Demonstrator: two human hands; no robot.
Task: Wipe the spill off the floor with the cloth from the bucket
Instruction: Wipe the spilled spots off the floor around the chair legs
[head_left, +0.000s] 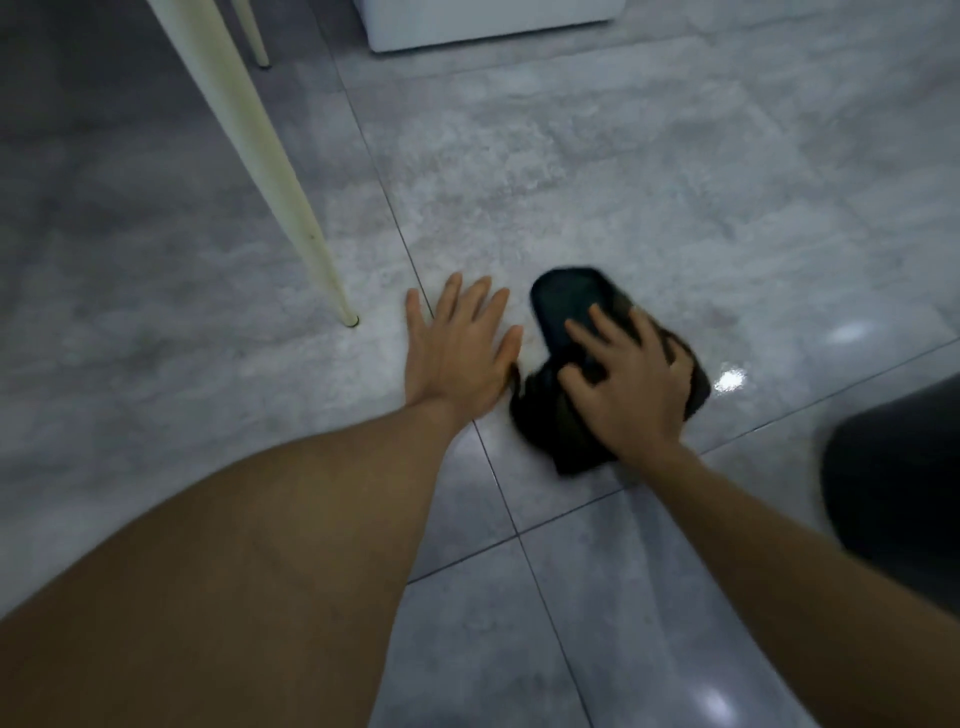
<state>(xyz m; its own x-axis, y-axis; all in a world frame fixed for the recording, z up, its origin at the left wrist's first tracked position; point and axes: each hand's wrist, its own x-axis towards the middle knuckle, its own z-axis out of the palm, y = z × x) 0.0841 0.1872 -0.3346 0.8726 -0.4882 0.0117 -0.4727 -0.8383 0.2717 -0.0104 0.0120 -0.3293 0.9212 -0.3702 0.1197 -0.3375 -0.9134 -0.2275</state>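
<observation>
A dark, bunched cloth (566, 304) lies on the grey tiled floor (675, 182) in the middle of the head view. My right hand (628, 384) presses down on top of it, fingers spread and curled into the fabric. My left hand (457, 348) rests flat on the floor just left of the cloth, fingers apart and holding nothing. The floor right of the cloth shines wet (732, 379). A dark rounded shape (904, 478), probably the bucket, is cut off at the right edge.
A cream table leg (270, 156) slants down to the floor left of my left hand, with a second thin leg (254, 36) behind it. A white cabinet base (483, 23) stands at the top. My bare knee (208, 571) fills the lower left.
</observation>
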